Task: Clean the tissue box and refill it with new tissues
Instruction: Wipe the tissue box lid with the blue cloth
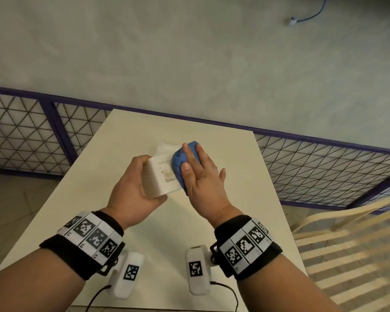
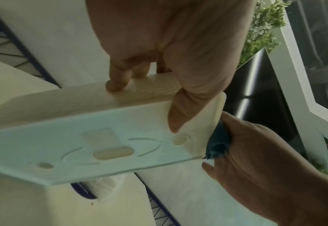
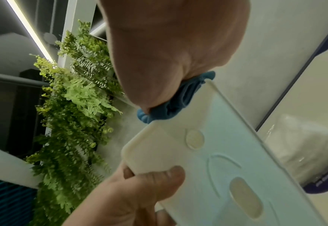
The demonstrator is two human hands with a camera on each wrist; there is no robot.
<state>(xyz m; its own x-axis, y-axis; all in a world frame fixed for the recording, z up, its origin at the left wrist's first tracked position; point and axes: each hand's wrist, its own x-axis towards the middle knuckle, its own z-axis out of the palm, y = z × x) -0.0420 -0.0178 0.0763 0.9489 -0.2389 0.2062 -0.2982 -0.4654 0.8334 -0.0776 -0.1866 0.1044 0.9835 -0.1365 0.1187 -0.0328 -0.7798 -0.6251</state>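
My left hand grips one end of the white plastic tissue box, holding it tilted above the table. Fingers curl over the ribbed side and the thumb lies on the underside. My right hand presses a blue cloth flat against the box's top face, fingers straight. The cloth bunches at the box's edge. A clear-wrapped tissue pack lies on the table behind the box, mostly hidden.
A purple-framed wire mesh fence runs behind the table. A slatted wooden chair stands at the right. A blue cable lies on the far floor. Fern plants hang on a wall.
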